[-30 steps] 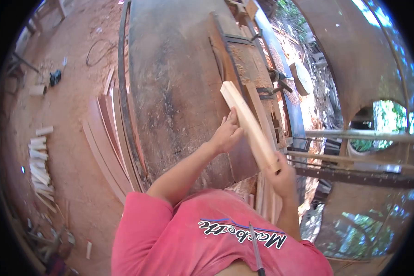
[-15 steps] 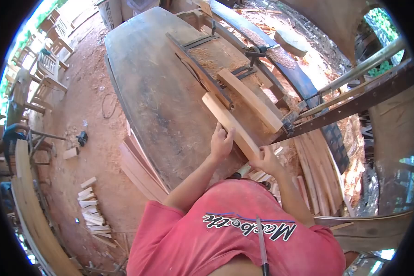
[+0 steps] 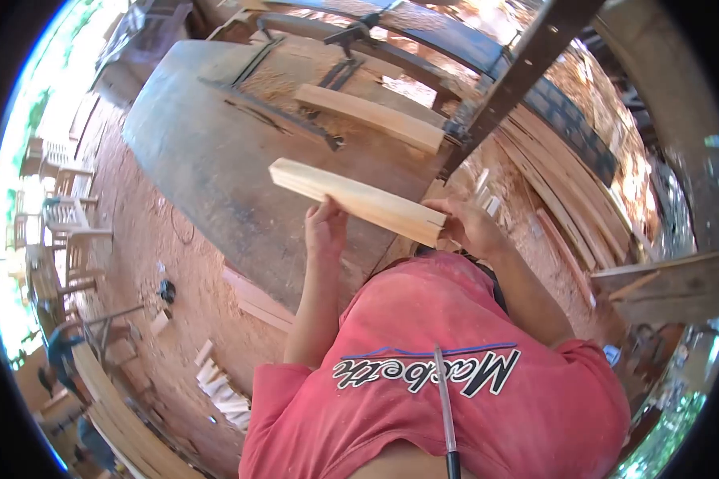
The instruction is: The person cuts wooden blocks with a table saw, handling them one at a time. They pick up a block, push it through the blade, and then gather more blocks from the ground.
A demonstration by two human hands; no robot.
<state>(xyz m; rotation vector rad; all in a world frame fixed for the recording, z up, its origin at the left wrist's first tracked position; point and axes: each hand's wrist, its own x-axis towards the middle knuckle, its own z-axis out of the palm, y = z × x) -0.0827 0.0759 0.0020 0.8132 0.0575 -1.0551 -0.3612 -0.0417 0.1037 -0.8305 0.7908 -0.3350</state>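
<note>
- The pale wood piece (image 3: 355,199) is off every surface. I read it as held in the air over the near edge of the saw table (image 3: 208,152), just ahead of the red shirt (image 3: 471,383).
- Its long axis runs from upper left to lower right in the head view, nearly crosswise to the body. The left end is free and the right end is gripped.
- The right hand (image 3: 470,227) is wrapped round the right end, with the fingers closed on the end face and the edge. This hand sits at the extreme of the axis.
- The left hand (image 3: 326,227) meets the piece from below, left of its middle. The fingers are curled up against the near face and closed on the wood, not spread flat. From this grip the free length of the piece lies up and to the left.
- Both hands are about level. The left hand is the one nearer the table top.
- A second plank (image 3: 367,118) lies flat on the table farther out, roughly parallel to the held piece and well apart from it. It lies just beside a dark metal rail (image 3: 272,112).
- A steel beam (image 3: 519,72) crosses diagonally on the right, above stacked boards (image 3: 567,176).
- Short offcuts (image 3: 220,387) lie on the red earth floor (image 3: 148,239) at lower left.
- A thin pencil-like stick (image 3: 443,415) rests against the shirt.
</note>
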